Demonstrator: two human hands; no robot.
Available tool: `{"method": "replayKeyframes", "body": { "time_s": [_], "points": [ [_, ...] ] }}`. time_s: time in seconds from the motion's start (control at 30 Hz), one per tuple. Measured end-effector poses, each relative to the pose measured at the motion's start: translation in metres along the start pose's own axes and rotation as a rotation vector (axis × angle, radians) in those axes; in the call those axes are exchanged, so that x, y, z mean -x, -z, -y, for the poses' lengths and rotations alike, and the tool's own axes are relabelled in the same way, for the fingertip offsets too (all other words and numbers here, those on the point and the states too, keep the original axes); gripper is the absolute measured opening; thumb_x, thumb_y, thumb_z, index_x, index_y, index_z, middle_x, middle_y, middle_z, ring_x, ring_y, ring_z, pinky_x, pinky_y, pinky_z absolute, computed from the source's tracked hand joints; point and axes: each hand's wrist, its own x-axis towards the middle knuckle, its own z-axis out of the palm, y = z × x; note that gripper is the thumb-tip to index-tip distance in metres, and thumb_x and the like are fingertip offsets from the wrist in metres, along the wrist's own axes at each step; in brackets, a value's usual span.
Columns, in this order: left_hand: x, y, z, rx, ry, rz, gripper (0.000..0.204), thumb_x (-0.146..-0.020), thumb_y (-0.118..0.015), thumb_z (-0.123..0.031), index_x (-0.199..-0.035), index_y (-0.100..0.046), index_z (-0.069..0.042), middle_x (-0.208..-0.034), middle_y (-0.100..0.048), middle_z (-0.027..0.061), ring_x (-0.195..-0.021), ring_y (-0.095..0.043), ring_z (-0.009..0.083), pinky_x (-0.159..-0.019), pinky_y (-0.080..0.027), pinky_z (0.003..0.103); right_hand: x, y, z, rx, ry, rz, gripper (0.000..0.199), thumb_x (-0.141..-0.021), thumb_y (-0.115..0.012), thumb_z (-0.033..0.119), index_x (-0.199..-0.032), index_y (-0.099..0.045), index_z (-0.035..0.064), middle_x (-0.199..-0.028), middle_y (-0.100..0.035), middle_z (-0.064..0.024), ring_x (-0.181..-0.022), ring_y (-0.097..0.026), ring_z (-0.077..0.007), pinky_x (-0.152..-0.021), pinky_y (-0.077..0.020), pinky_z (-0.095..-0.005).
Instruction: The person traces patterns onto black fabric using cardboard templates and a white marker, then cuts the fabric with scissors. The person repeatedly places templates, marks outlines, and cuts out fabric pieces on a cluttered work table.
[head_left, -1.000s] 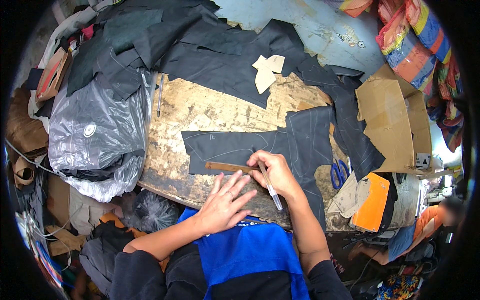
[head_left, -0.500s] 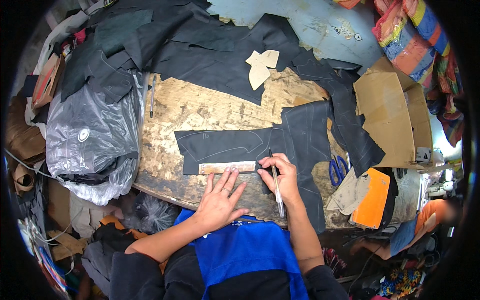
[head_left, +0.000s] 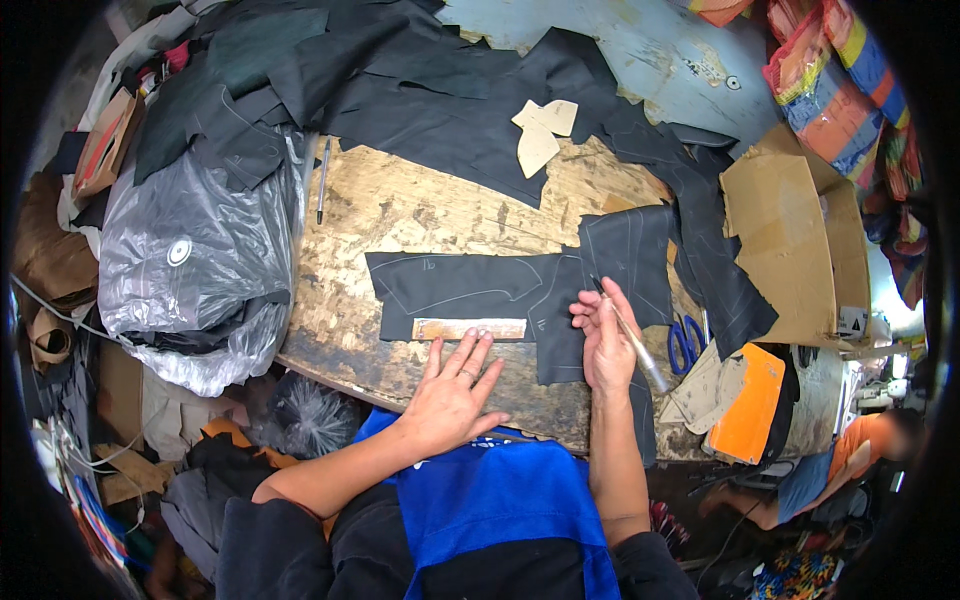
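My left hand [head_left: 452, 400] lies flat with fingers spread, its fingertips touching the lower edge of a narrow tan strip [head_left: 495, 328]. That strip lies along the lower edge of a black leather piece [head_left: 455, 272] marked with pale outlines. Between the fingers of my right hand [head_left: 607, 345] is a pen [head_left: 651, 368], its tip pointing up and away from me. This hand is over the right part of the leather, apart from the strip.
Blue-handled scissors [head_left: 686, 345], pale pattern pieces [head_left: 708, 388] and an orange piece [head_left: 748, 405] lie at the right, near a cardboard box [head_left: 785, 235]. Another pen [head_left: 323, 180] lies by a plastic bag [head_left: 190, 270]. More black leather [head_left: 420, 110] covers the far side. A person [head_left: 835, 455] is at lower right.
My right hand has moved right, away from the end of the strip, and turned with the pen still in it. The left hand stays on the strip. The whole view has shifted slightly.
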Motion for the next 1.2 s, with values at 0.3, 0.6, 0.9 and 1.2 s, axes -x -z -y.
{"method": "replayKeyframes", "body": {
  "time_s": [0.3,0.6,0.9,1.2],
  "points": [
    [-0.001,0.001,-0.002,0.000,0.009,0.024,0.067,-0.085,-0.055,-0.050,-0.130,-0.049,-0.001,-0.145,-0.030,0.0248,-0.138,-0.021,0.0361,-0.107,-0.016,0.062,0.000,-0.027,0.013,0.049,0.035,0.063,0.019,-0.092,-0.058,0.008,-0.105,-0.057,-0.0055,-0.087,-0.062,-0.0107,-0.073,-0.063,-0.0182,-0.059,-0.0510,-0.0264],
    [-0.002,0.001,-0.004,-0.021,0.002,0.032,0.066,-0.086,-0.054,-0.050,-0.130,-0.048,0.000,-0.144,-0.030,0.0259,-0.138,-0.021,0.0376,-0.106,-0.016,0.062,0.001,-0.037,0.017,0.029,0.041,0.048,0.012,-0.090,-0.059,0.004,-0.099,-0.057,-0.0045,-0.085,-0.062,-0.0108,-0.072,-0.065,-0.0197,-0.060,-0.0548,-0.0282],
    [-0.002,0.002,-0.005,0.010,0.015,-0.009,0.067,-0.083,-0.058,-0.050,-0.127,-0.050,0.000,-0.143,-0.032,0.0261,-0.137,-0.023,0.0385,-0.105,-0.017,0.063,0.010,-0.059,0.009,0.137,-0.019,0.187,0.010,-0.087,-0.061,0.000,-0.097,-0.060,-0.0044,-0.085,-0.065,-0.0114,-0.074,-0.066,-0.0164,-0.066,-0.0559,-0.0262],
    [-0.001,0.001,-0.002,0.014,0.019,0.053,0.065,-0.081,-0.060,-0.051,-0.120,-0.057,0.001,-0.130,-0.046,0.0264,-0.132,-0.029,0.0412,-0.106,-0.014,0.064,0.024,-0.101,-0.023,0.413,-0.131,0.604,0.010,-0.085,-0.064,0.002,-0.090,-0.059,-0.0052,-0.080,-0.063,-0.0070,-0.072,-0.061,-0.0096,-0.061,-0.0511,-0.0238]
  ]
}}
